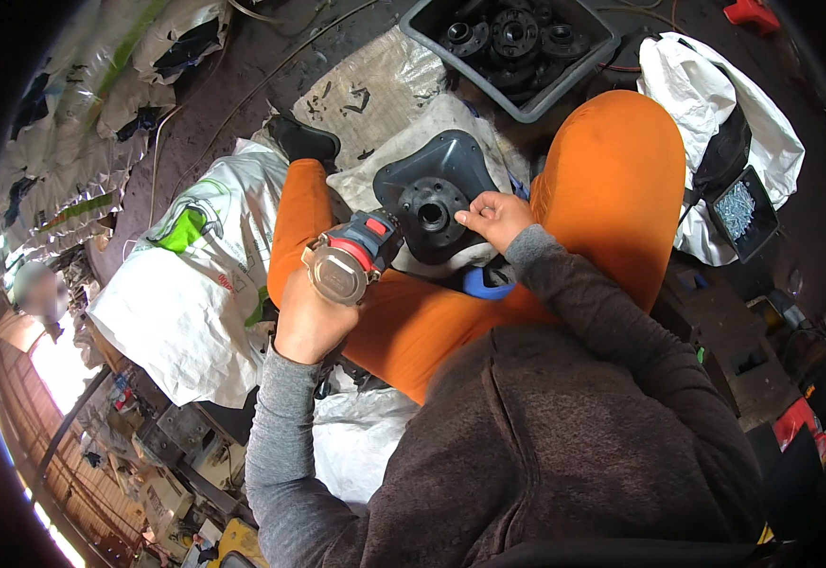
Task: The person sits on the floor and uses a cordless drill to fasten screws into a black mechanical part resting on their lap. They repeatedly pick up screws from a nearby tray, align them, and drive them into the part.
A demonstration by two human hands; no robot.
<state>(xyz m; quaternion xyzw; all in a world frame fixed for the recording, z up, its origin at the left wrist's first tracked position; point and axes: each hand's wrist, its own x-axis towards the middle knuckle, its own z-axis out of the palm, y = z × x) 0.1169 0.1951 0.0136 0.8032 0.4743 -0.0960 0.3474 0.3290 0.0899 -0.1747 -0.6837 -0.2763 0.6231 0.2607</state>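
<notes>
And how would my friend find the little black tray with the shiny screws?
Start at the big orange trouser knee and go right to the white sack. At the sack's lower edge sits a small black tray. Unlike the large grey bin of round black parts, it holds a pile of tiny silvery screws.

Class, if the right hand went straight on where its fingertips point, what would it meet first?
The right hand would probably meet the round black flange first: the fingertips point left towards it and may already touch it; depth is unclear.
</notes>
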